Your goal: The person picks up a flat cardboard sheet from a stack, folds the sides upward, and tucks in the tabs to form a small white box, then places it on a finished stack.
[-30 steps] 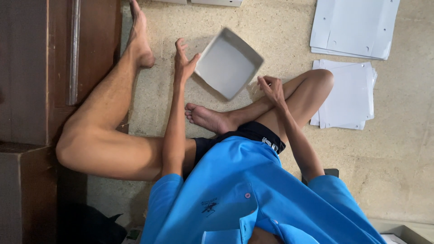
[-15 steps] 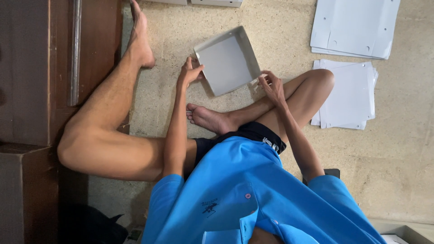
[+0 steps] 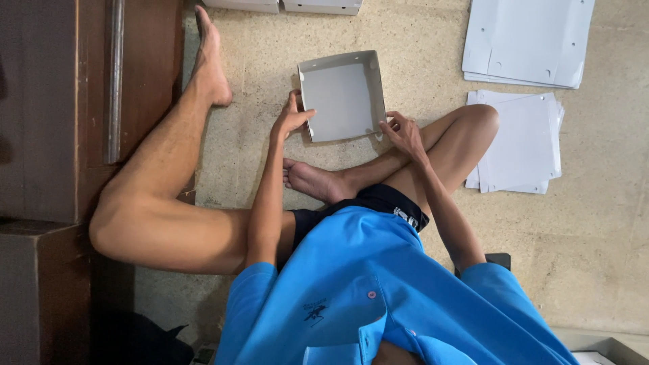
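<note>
- A person in a blue polo shirt [image 3: 378, 297] sits on the speckled floor [image 3: 257, 135], one leg stretched out beside a dark wooden cabinet [image 3: 81, 101], the other folded in front
- The left hand [image 3: 291, 118] has its grip partly closed on the left wall of a shallow grey cardboard box tray [image 3: 345, 98], thumb at the rim, fingers curled against the side
- The right hand [image 3: 404, 134] touches the tray's near right corner with loosely bent fingers; whether it truly pinches the wall I cannot tell
- The tray lies open side up on the floor just beyond the folded foot
- To the right, past the knee, lies a stack of flat white card blanks [image 3: 520, 142]; a second stack [image 3: 527, 40] lies farther off
- Two white boxes [image 3: 284, 5] sit at the far edge
</note>
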